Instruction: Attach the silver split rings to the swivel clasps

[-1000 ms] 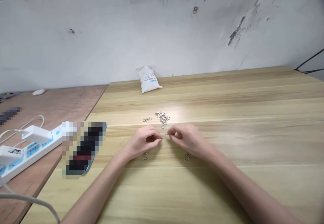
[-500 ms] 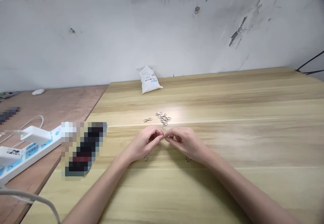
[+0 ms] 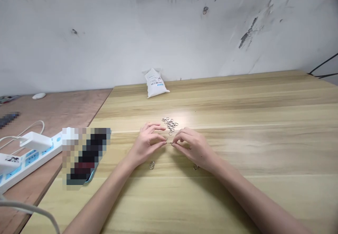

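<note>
A small metal swivel clasp (image 3: 169, 143) spans the gap between my two hands, low over the wooden table. My left hand (image 3: 149, 142) pinches its left end between thumb and index finger, with the other fingers spread outward. At the other end, my right hand (image 3: 194, 144) grips it with thumb and index fingertips, the remaining fingers curled. Just beyond the hands lies a pile of silver swivel clasps (image 3: 170, 123) with rings. Some metal rings (image 3: 152, 165) rest under my left wrist, and another ring (image 3: 195, 167) is partly hidden by my right hand.
A white labelled plastic pouch (image 3: 156, 84) stands at the back near the wall. To the left are a blurred-out dark object (image 3: 89, 156) and a white power strip (image 3: 31, 160) with chargers. A pale cable (image 3: 34, 209) crosses the lower left corner.
My left hand has shifted slightly left and its fingers have spread, exposing the metal piece between the hands. The single clasp left of the pile is no longer visible, with my left hand now there.
</note>
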{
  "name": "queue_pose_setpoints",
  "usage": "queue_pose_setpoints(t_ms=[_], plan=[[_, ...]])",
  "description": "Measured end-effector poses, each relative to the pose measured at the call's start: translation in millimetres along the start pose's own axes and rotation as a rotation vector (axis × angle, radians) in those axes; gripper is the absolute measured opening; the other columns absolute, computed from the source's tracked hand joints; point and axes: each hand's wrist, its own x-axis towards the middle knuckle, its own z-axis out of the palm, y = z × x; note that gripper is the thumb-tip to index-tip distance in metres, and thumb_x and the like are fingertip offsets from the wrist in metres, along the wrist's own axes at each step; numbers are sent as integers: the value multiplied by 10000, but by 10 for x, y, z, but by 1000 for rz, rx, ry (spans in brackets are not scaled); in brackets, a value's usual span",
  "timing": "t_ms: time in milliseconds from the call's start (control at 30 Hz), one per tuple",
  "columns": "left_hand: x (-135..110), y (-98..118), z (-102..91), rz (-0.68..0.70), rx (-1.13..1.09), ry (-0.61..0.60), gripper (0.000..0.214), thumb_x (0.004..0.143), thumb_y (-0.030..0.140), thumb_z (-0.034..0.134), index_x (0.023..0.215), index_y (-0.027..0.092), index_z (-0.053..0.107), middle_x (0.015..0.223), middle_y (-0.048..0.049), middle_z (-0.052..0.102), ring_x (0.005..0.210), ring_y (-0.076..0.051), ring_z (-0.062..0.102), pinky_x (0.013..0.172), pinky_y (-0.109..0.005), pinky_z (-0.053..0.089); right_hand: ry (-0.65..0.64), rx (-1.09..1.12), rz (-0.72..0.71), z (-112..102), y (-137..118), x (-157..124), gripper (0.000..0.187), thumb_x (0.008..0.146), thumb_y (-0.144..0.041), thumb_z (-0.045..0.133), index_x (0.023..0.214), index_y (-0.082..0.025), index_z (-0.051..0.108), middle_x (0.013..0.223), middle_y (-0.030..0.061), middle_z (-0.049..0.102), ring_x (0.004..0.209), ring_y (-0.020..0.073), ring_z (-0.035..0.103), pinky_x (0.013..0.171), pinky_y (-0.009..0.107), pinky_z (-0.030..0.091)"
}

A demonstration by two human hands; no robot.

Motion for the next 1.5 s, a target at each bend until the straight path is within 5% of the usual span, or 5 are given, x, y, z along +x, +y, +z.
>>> queue_pose_setpoints(t_ms=[167,367,833,1033,1500], plan=[[1,40,-18,-21,134,-3,125,875,317,663,811,244,741,1475,-59,477,1453,-299,257,1168,-624,133,56,-105,-60,-5,13,21,87,895,-214,622,840,-197,687,1204,130,629,1117,247,559,902,408,486],[2,103,-9,14,223,5,157,893,284,636,794,232,747,1545,-53,381,1499,-298,145,1171,-656,71,71,-246,-25,7,12,1,141,902,-248,614,821,-217,725,1497,114,422,1423,346,294,1018,543,400],[2,211,1,-83,101,-16,149,875,293,657,771,223,737,1562,-43,345,1508,-297,105,1163,-685,31,16,-494,2,138,-129,-23,260,843,-428,674,857,-177,742,1458,143,478,1449,417,207,1152,605,222],[9,294,21,-94,24,41,107,868,260,666,786,219,721,1540,-37,386,1503,-286,146,1181,-668,46,47,-534,-57,209,-199,-24,185,898,-206,573,775,-179,708,1323,136,601,1385,342,377,1125,565,285],[8,357,60,-74,91,218,103,889,234,633,807,219,694,1496,-48,455,1483,-262,230,1198,-629,65,127,-506,-72,181,-216,-12,212,946,-186,515,825,-183,689,1142,94,686,1271,275,507,1151,558,234]])
